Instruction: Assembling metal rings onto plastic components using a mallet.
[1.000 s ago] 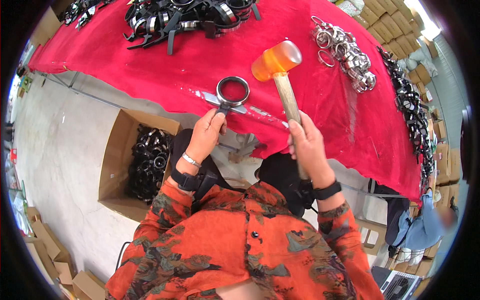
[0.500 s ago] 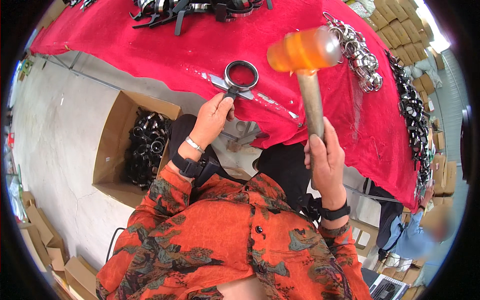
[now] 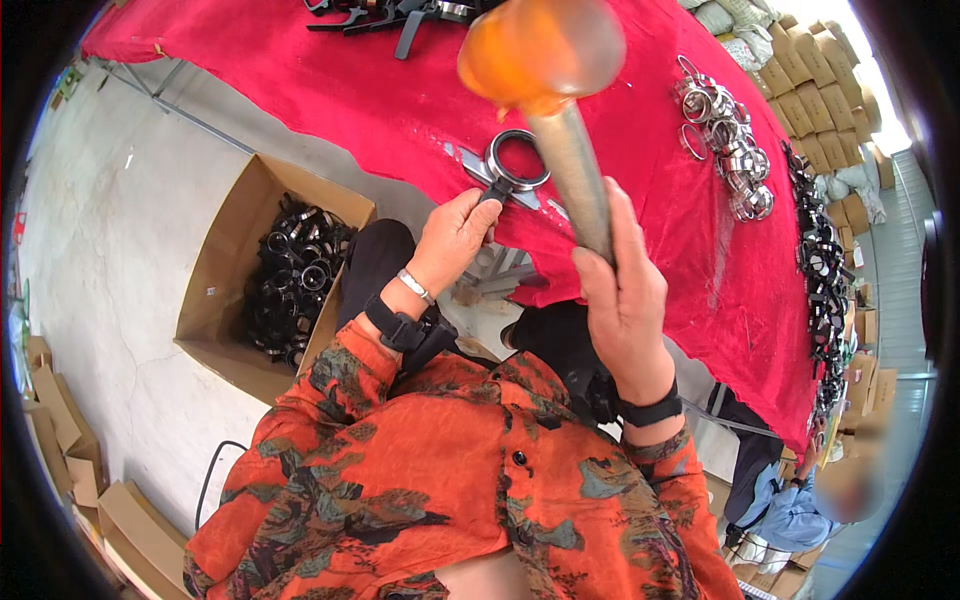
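Note:
My left hand point(image 3: 452, 240) is closed round the short handle of a black ring-shaped part point(image 3: 497, 188) with a silvery inner band. The ring lies over a flat grey metal piece point(image 3: 474, 166) at the near edge of the red-covered table. In my right hand point(image 3: 628, 295) is the handle of a mallet point(image 3: 545, 55) with a translucent orange head. The head is raised, blurred by motion, and apart from the ring. The mallet's shaft passes in front of the cloth just right of the ring.
A carton point(image 3: 225, 260) of black ringed parts stands on the floor at left. The red cloth point(image 3: 350, 110) carries loose metal rings point(image 3: 740, 160) at right and black parts point(image 3: 825, 270) along its far right edge. Another person point(image 3: 790, 510) sits at lower right.
The mallet has moved left and up, its head now nearer above the ring. My left hand still grips the ring's handle. The whole view has shifted slightly.

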`<state>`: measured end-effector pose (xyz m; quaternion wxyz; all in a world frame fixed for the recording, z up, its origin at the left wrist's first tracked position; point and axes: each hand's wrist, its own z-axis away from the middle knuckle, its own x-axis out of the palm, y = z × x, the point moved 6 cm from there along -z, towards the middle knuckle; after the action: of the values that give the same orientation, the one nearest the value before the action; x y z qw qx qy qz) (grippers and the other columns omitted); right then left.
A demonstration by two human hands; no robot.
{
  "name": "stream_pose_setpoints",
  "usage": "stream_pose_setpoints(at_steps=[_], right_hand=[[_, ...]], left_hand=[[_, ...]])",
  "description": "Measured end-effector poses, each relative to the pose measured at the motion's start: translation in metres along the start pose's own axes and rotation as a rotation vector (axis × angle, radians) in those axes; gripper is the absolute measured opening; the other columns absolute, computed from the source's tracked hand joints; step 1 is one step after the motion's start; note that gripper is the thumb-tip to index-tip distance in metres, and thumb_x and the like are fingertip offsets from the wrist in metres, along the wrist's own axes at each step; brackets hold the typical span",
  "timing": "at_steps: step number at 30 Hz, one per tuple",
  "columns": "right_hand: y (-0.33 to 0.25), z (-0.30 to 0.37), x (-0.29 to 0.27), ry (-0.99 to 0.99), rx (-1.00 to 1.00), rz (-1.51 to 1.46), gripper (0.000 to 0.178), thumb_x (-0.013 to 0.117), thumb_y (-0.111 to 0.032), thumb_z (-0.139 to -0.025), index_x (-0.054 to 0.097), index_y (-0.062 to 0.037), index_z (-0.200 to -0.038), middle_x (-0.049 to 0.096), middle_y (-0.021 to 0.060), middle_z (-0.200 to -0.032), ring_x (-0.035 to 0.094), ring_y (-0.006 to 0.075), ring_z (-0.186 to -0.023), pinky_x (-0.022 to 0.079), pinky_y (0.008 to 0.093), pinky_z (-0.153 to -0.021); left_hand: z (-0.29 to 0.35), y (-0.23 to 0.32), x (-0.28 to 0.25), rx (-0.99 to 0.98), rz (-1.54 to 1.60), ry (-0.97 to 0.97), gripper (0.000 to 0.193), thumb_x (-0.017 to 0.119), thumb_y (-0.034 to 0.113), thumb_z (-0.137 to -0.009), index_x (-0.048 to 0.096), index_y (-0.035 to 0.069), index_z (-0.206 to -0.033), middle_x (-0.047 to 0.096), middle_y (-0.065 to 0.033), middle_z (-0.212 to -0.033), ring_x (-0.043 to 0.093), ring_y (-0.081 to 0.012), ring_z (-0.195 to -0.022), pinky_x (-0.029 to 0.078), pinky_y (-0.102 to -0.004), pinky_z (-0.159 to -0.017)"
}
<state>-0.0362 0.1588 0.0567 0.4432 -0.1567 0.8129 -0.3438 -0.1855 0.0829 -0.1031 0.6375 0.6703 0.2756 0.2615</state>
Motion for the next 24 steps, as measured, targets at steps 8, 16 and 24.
stream_pose_setpoints(at_steps=[8, 16, 24], right_hand=[[0.031, -0.024, -0.008, 0.017, 0.338, -0.183, 0.049, 0.057, -0.019, -0.094, 0.042, -0.0022, -0.138, 0.055, 0.0026, -0.072, 0.048, 0.0066, -0.059, 0.043, 0.0234, -0.055], [0.086, -0.016, -0.011, -0.108, 0.547, -0.123, 0.049, 0.057, -0.021, -0.094, 0.042, -0.006, -0.138, 0.054, 0.0039, -0.07, 0.05, 0.0091, -0.058, 0.044, 0.0265, -0.053], [0.1, 0.018, -0.007, -0.013, 0.339, 0.089, 0.051, 0.057, -0.023, -0.094, 0.041, -0.0064, -0.139, 0.06, 0.0163, -0.077, 0.058, 0.0214, -0.062, 0.049, 0.0359, -0.061]], left_hand=[[-0.002, 0.002, 0.001, -0.021, -0.013, -0.005, 0.034, 0.055, 0.032, -0.093, 0.056, 0.002, -0.078, 0.056, -0.006, -0.062, 0.055, -0.0148, -0.059, 0.043, -0.0308, -0.056], [-0.001, 0.004, 0.003, -0.045, 0.004, -0.081, 0.033, 0.05, 0.034, -0.097, 0.056, 0.006, -0.08, 0.056, 0.0016, -0.067, 0.049, -0.0055, -0.058, 0.038, -0.0216, -0.05], [0.0, 0.014, 0.006, -0.002, 0.002, -0.099, 0.033, 0.049, 0.035, -0.098, 0.056, 0.008, -0.081, 0.056, 0.0022, -0.068, 0.047, -0.0043, -0.055, 0.037, -0.0196, -0.047]])
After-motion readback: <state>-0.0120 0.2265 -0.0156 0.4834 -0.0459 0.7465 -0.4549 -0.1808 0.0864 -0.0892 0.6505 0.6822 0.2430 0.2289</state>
